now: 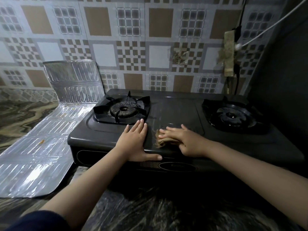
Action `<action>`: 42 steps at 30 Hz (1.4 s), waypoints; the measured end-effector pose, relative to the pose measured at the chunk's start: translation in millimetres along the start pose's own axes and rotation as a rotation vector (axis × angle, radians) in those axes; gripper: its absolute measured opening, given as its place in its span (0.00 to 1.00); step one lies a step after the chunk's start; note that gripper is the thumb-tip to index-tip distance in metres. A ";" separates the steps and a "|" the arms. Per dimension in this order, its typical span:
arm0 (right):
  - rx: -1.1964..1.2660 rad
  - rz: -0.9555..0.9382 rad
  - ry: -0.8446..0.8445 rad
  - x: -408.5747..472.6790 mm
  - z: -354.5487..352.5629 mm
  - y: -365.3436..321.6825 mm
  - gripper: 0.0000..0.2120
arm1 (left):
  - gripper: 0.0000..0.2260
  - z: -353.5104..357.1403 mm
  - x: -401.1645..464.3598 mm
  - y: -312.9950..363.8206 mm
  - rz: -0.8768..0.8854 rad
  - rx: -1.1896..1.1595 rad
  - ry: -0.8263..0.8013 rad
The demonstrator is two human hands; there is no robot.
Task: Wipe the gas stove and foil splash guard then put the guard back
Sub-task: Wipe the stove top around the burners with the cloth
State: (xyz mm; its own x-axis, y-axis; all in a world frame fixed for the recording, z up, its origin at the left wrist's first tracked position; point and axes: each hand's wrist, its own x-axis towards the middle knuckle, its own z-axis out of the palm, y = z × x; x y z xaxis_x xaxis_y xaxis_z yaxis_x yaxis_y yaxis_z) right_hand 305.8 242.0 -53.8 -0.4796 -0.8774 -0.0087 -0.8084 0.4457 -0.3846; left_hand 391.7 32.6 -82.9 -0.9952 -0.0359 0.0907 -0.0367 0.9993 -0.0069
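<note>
A black two-burner gas stove (175,110) stands on the counter against the tiled wall. My left hand (135,142) lies flat on its top just in front of the left burner (124,110), thumb over the front edge. My right hand (181,140) presses a frayed tan cloth (162,140) onto the stove's middle, fingers spread over it. The foil splash guard (50,139) lies to the left of the stove, one panel flat on the counter and its far panel (75,79) leaning up against the wall. Small brown food spots show on the foil.
The right burner (233,115) sits near a dark wall on the right. A taped socket with cables (230,52) hangs on the tiled wall behind it. Marbled dark counter (150,210) runs along the front and far left.
</note>
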 end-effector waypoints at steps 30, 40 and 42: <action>0.023 0.252 -0.126 -57.7 -74.0 48.3 0.18 | 0.62 -10.5 11.2 22.7 -0.004 -0.034 0.043; 0.071 0.341 0.149 17.7 -149.7 76.0 0.10 | 0.58 -17.3 80.3 27.7 0.090 -0.130 -0.100; 0.058 0.371 0.248 41.8 -150.1 91.6 0.09 | 0.59 -10.3 88.1 26.2 0.098 -0.143 -0.138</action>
State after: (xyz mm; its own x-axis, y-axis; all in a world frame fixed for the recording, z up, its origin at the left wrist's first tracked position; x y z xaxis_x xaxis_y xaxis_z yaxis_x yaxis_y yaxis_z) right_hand 160.4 272.8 49.2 -0.8063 -0.5882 0.0626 -0.5492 0.7051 -0.4487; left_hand 304.0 55.7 -64.8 -0.9967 0.0701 -0.0411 0.0640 0.9891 0.1329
